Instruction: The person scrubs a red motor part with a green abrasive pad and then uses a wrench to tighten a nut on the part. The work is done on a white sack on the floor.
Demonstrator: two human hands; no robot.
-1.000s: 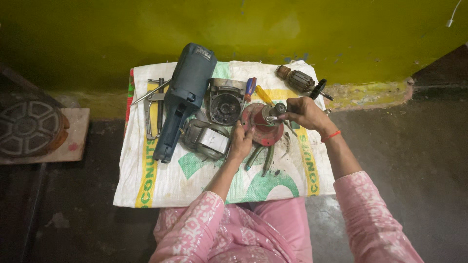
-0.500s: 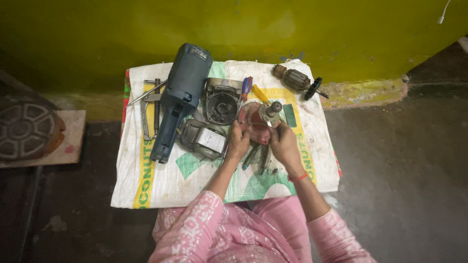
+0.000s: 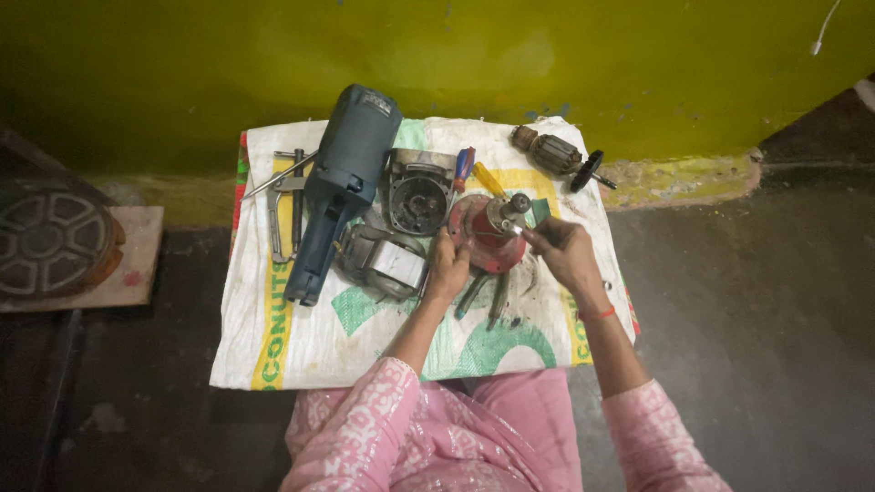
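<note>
The left hand (image 3: 448, 267) is closed on the left rim of a red gear housing (image 3: 481, 239), which stands near the middle of a white woven sack (image 3: 310, 342) spread on the floor (image 3: 756, 301). The right hand (image 3: 563, 251) is pinched on a small metal tool (image 3: 513, 229), and its tip touches the metal spindle (image 3: 510, 206) that rises from the top of the housing. What kind of tool it is, I cannot tell.

Just left of the left hand lies a grey motor casing (image 3: 383, 262). Behind it, a black round cover (image 3: 418, 193) lies flat, and a blue power tool body (image 3: 339, 187) runs from the far edge of the sack toward its left side. A metal puller (image 3: 284, 191) lies at the far left corner. An armature (image 3: 554, 153) rests at the far right corner. A red-handled screwdriver (image 3: 464, 167) and a yellow-handled one (image 3: 488, 179) lie just behind the housing. Green-handled pliers (image 3: 485, 293) lie in front of the housing.
</note>
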